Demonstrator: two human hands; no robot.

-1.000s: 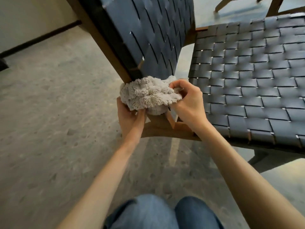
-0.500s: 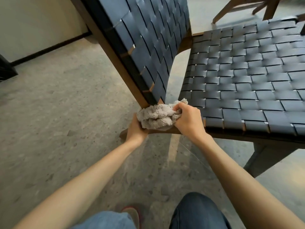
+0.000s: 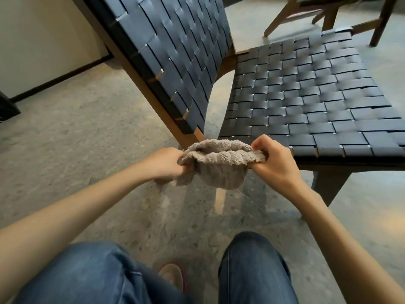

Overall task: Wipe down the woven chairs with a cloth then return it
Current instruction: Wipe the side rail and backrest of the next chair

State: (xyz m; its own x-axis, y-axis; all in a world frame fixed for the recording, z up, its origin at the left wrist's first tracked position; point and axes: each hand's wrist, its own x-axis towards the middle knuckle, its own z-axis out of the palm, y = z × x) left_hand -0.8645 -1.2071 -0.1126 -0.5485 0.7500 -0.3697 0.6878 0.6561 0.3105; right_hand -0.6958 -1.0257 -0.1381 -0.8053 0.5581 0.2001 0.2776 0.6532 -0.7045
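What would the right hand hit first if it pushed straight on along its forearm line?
Apart from the cloth it grips, the right hand would probably meet the wooden lower end of the chair back, just beyond the cloth. Depth is unclear, so it might pass in front.

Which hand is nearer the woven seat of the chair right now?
Right. The right hand grips the cloth just in front of the woven seat, at its near edge; the left hand grips its other end farther left, over the floor.

Soft even daylight, faint floor sheen, wide-angle bowing, slight motion blur
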